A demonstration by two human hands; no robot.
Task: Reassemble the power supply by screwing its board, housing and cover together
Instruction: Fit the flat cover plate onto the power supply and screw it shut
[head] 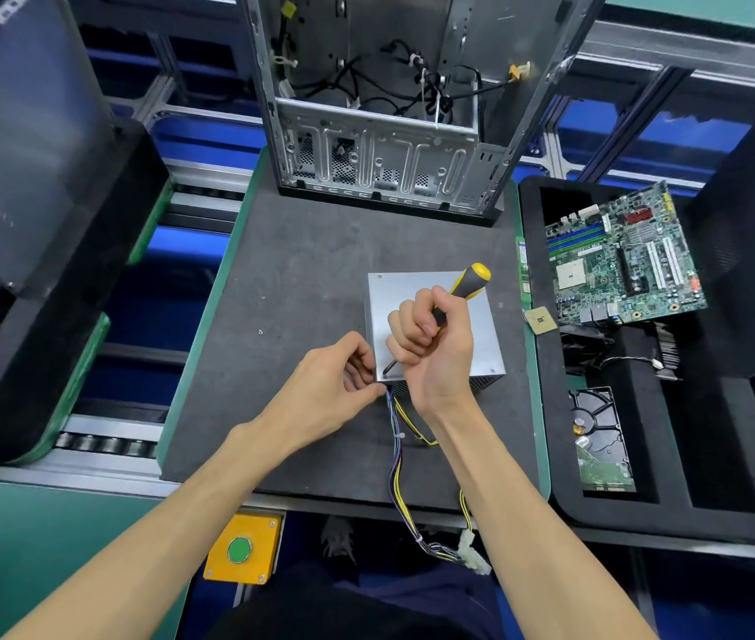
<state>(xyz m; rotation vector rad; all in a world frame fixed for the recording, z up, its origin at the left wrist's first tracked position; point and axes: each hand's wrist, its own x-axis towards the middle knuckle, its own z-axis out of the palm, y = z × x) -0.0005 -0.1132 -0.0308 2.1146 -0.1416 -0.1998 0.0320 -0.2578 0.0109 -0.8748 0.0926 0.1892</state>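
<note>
right hand [431,344] fisted around screwdriver [461,288], tip down-left at power supply [477,334] corner, left hand [336,376] fingers curled there

No legible txt/labels anywhere; board markings too small.

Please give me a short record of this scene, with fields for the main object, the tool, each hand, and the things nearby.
main object: power supply, cover on top, on the dark mat
tool: screwdriver, tip at the near left corner of the cover
right hand: grips the screwdriver
left hand: fingers curled at that corner
cables: run off the mat's near edge
behind: open computer case
right tray: motherboard, hard drive
</note>
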